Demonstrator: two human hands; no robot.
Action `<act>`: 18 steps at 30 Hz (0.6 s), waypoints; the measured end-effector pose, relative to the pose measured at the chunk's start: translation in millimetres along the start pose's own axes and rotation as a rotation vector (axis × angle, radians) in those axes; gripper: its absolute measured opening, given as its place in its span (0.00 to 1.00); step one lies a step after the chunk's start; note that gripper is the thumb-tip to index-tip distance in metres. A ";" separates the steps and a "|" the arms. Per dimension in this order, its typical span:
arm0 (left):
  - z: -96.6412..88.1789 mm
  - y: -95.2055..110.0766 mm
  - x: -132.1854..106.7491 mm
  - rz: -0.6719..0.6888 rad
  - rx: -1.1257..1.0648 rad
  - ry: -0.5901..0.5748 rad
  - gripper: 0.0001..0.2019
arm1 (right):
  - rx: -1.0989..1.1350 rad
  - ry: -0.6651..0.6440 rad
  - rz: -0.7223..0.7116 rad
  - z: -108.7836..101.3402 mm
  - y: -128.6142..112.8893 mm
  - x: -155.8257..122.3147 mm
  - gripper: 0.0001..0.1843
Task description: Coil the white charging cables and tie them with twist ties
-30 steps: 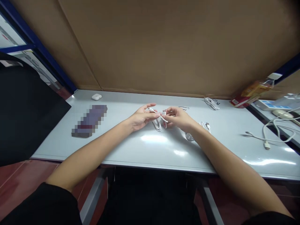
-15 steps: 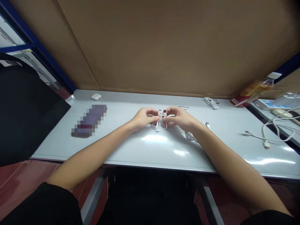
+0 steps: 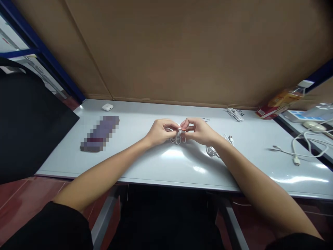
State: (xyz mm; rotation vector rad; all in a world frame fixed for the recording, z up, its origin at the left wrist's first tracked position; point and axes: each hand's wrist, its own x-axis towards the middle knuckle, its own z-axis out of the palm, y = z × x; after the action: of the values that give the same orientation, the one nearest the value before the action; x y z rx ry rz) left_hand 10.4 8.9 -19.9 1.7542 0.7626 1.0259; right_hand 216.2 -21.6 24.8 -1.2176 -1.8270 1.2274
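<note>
**Both hands pinch a folded cable over the counter**

The fingers (image 3: 171,125) of the left hand (image 3: 159,132) and those of the right hand (image 3: 199,132) meet at one spot and are closed on a thin white charging cable (image 3: 178,139). The tips pinch its upper part, where a small plug with an orange mark shows. The short loops hang under the tips, just above the pale grey counter (image 3: 156,165) or touching it; I cannot tell which.

In my judgement the step in hand is the gathering of the loops into one small bundle, with the ends held together. The next move calls for a firm pinch by one hand on the whole bundle, so that the other hand can let go without the loops springing open.

Just beside the right wrist lies a second coiled white cable (image 3: 212,151), partly covered by the forearm. A thin black piece of wire (image 3: 204,120) lies behind the right hand. Farther away are a small white rounded case (image 3: 107,107) and another bundle of white cable (image 3: 235,114), both near the brown cardboard wall (image 3: 182,52).

The flat dark object at the left (image 3: 100,133) is pixelated and cannot be named. The number of loops, and which plug each hand holds, is too small to make out.
</note>
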 end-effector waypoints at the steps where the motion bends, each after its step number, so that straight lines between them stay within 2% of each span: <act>1: 0.6 0.1 -0.5 -0.002 0.000 -0.005 0.08 | -0.026 0.004 -0.014 0.8 -1.6 -0.3 0.11; 4: 0.1 1.1 1.1 -0.044 -0.024 -0.014 0.09 | -0.076 0.019 -0.017 1.3 -7.0 -2.1 0.07; 7: -11.3 5.0 9.2 -0.081 -0.087 0.052 0.11 | -0.156 0.061 0.071 -6.6 -11.0 -4.7 0.08; 9: -28.8 7.8 17.5 -0.119 -0.089 0.155 0.13 | -0.204 0.098 0.139 -17.8 -11.4 -5.9 0.11; 12: -66.5 6.6 28.4 -0.222 -0.061 0.333 0.15 | -0.220 0.144 0.170 -39.8 -8.6 -6.9 0.12; 14: -91.9 1.8 31.4 -0.270 0.078 0.432 0.14 | -0.264 0.161 0.182 -53.8 -6.0 -7.5 0.10; 16: -111.3 -4.0 31.0 -0.301 0.288 0.488 0.12 | -0.331 0.186 0.202 -64.5 -3.7 -8.1 0.10; 18: -122.3 -7.9 28.8 -0.272 0.438 0.461 0.10 | -0.377 0.215 0.211 -71.3 -1.5 -8.6 0.10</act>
State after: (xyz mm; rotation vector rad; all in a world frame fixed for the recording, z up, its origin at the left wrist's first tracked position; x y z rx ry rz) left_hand -85.4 85.7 7.9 1.7159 1.5694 1.1469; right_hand 279.9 -4.3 53.3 -1.7162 -1.8539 0.8351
